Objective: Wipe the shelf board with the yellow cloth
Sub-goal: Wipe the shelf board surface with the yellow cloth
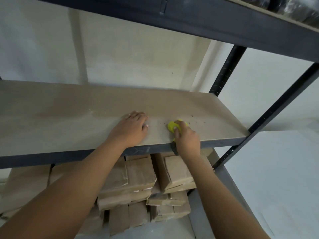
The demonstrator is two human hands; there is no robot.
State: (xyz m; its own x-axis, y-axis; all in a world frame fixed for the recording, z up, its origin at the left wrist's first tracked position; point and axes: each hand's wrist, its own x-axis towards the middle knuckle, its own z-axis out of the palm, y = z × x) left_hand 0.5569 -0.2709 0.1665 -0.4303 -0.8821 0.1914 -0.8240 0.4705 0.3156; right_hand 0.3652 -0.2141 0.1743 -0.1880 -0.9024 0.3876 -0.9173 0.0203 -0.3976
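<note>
A brown shelf board (69,111) spans the view inside a dark metal rack. My right hand (186,140) grips a bunched yellow cloth (172,125) and presses it on the board near the front edge, right of the middle. Dark specks of dirt (198,119) lie on the board just beyond and right of the cloth. My left hand (133,128) rests flat on the board, palm down, a little left of the cloth, holding nothing.
Dark rack uprights (224,73) stand at the right end, and an upper shelf beam (207,19) runs overhead. Brown paper-wrapped packages (138,178) are stacked on the level below. A pale wall is behind the rack.
</note>
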